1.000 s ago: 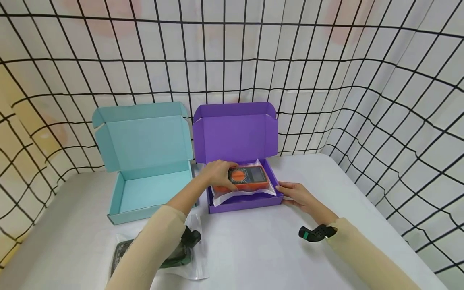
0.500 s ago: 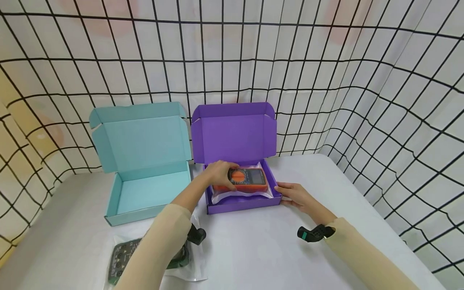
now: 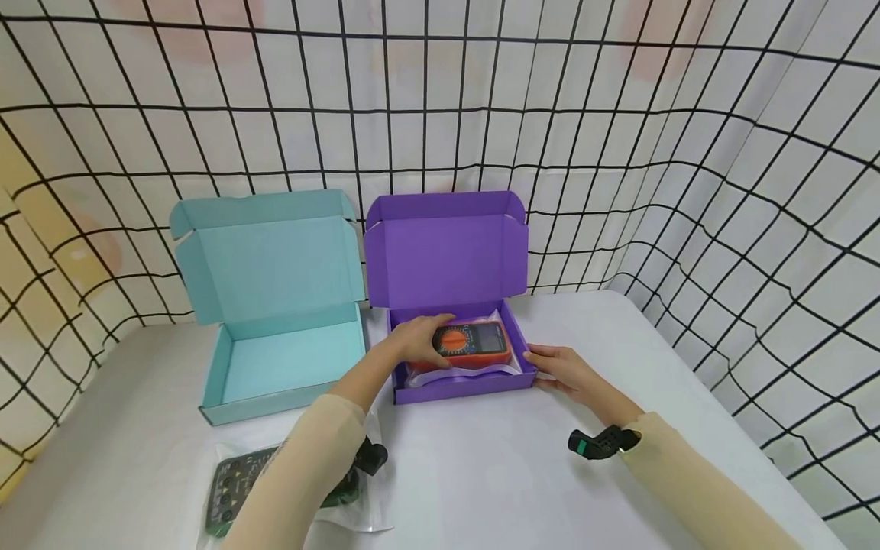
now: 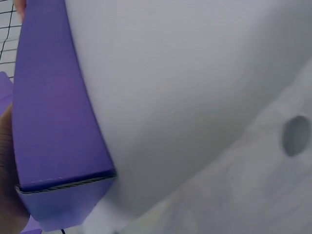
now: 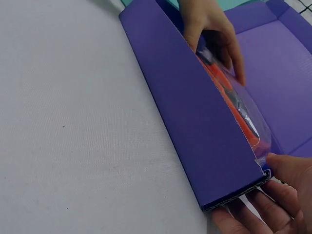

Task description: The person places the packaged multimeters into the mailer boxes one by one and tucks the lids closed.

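Observation:
My left hand [image 3: 417, 340] reaches into the open purple box [image 3: 464, 391] and grips the left end of an orange multimeter [image 3: 474, 341] with a dial and a grey screen. Clear plastic wraps the multimeter, which lies inside the box, face up. In the right wrist view, the left hand's [image 5: 209, 27] thumb and fingers straddle the wrapped meter behind the front wall. My right hand [image 3: 565, 372] holds the box's right front corner, thumb at the top edge and fingers on the outside. The left wrist view shows mostly the box's front wall [image 4: 58, 107].
An open light-blue box [image 3: 292, 359] stands left of the purple one, its lid upright. Below it, a dark green device [image 3: 234, 489] in a clear bag lies partly under the left forearm. Black wire grid [image 3: 426, 114] rises behind and at the sides of the white table [image 3: 495, 473].
The bagged multimeter has sunk lower into the purple box under my left hand, and its bag's front edge now sits inside the front wall. My right hand stays at the corner.

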